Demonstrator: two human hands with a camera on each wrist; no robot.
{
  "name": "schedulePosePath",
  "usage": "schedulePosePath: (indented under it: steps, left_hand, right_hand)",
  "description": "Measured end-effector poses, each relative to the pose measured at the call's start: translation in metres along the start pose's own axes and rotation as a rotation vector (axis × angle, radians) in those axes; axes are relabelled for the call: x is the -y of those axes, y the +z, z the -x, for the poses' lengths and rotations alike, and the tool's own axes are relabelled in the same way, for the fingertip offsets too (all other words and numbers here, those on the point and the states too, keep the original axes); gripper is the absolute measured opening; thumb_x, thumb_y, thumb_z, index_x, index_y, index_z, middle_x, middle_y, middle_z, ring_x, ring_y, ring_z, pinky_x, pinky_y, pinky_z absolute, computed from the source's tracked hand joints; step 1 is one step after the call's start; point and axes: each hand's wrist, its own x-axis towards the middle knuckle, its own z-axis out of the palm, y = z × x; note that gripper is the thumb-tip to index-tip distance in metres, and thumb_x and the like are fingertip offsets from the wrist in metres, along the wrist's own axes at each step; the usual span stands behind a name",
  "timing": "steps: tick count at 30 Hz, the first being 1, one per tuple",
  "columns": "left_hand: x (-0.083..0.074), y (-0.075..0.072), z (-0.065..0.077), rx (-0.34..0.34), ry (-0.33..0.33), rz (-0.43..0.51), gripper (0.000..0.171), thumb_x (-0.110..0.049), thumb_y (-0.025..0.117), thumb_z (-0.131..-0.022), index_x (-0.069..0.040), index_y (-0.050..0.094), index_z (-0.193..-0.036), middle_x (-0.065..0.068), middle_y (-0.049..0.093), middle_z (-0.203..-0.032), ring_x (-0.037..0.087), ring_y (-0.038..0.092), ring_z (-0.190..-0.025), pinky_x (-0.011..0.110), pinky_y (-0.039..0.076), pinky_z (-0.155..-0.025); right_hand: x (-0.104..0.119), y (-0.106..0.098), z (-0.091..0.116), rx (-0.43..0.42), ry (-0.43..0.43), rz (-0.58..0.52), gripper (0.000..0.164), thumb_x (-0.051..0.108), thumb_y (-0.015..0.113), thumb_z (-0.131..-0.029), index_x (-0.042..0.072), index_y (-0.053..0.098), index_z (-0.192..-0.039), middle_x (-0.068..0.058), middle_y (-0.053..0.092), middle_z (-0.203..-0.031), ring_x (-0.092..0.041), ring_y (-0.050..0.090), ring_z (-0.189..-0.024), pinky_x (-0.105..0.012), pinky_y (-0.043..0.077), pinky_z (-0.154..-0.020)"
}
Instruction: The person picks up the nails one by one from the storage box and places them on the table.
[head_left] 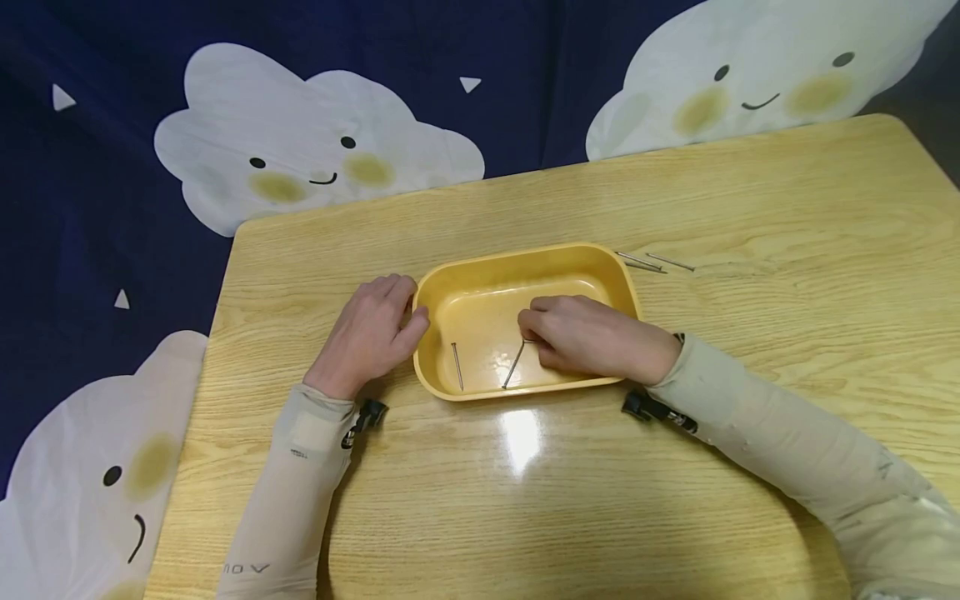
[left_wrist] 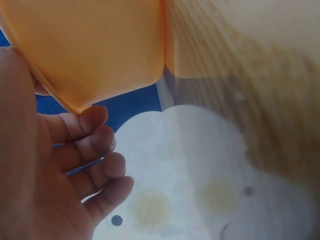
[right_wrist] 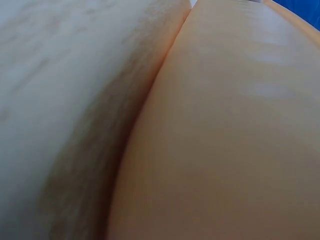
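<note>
A yellow plastic tray sits on the table, with a nail lying near its left end. My left hand grips the tray's left rim, thumb on the inner side; in the left wrist view, the fingers of the left hand curl beneath the rim. Inside the tray, my right hand has curled fingers at the upper end of a slanted nail, apparently pinching it. Its fingertips are hidden from above. The right wrist view shows the tray's wall close up, without the hand.
Several loose nails lie on the wooden table just beyond the tray's right end. Behind the table hangs a dark blue cloth with white clouds. Each wrist carries a small black camera.
</note>
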Motion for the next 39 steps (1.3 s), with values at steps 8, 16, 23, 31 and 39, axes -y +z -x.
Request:
schedulePosePath:
  steps: [8,16,23,31,39]
  left_hand:
    - [0.0,-0.0004,-0.0002,0.005,-0.005,0.002,0.024,-0.026,0.048,-0.094,-0.005,0.054,-0.085,0.004,0.044,-0.07,0.022,0.043,-0.066,0.037,0.04,-0.067]
    - [-0.0004,-0.001,-0.0005,0.01,-0.011,0.007,0.023,-0.026,0.048,-0.094,-0.005,0.054,-0.085,0.005,0.044,-0.071,0.023,0.043,-0.066,0.037,0.04,-0.067]
    - [-0.0004,-0.0011,-0.0008,0.012,-0.009,0.003,0.023,-0.026,0.049,-0.095,-0.006,0.054,-0.086,0.004,0.044,-0.072,0.022,0.043,-0.067,0.037,0.039,-0.067]
    - [0.0006,0.0,0.0002,0.004,-0.001,0.001,0.023,-0.026,0.048,-0.095,-0.007,0.052,-0.083,0.004,0.043,-0.071,0.021,0.042,-0.065,0.036,0.038,-0.066]
    - [0.0014,0.0008,0.0005,0.003,0.0,0.003,0.023,-0.026,0.048,-0.095,-0.007,0.052,-0.084,0.004,0.043,-0.071,0.021,0.042,-0.065,0.036,0.038,-0.066]
  right_hand:
    - [-0.0005,0.0002,0.0005,-0.01,-0.014,0.006,0.011,0.0,0.065,-0.083,0.011,0.064,-0.084,0.0,0.059,-0.078,-0.01,0.053,-0.066,-0.026,0.048,-0.061]
    - [-0.001,0.0011,0.0023,-0.012,-0.043,0.024,0.011,0.001,0.065,-0.082,0.012,0.063,-0.084,0.001,0.058,-0.077,-0.009,0.052,-0.064,-0.024,0.047,-0.059]
    - [-0.0017,0.0029,0.0029,-0.039,-0.061,0.054,0.01,0.002,0.065,-0.083,0.011,0.063,-0.084,0.001,0.058,-0.076,-0.009,0.053,-0.064,-0.025,0.048,-0.059]
    - [-0.0024,0.0034,0.0028,-0.047,-0.074,0.042,0.011,0.001,0.065,-0.082,0.011,0.061,-0.083,0.001,0.057,-0.076,-0.009,0.051,-0.064,-0.025,0.047,-0.059]
    - [-0.0007,0.0019,0.0028,-0.046,-0.065,0.035,0.011,0.001,0.064,-0.081,0.011,0.06,-0.083,0.001,0.056,-0.076,-0.009,0.05,-0.064,-0.025,0.045,-0.059]
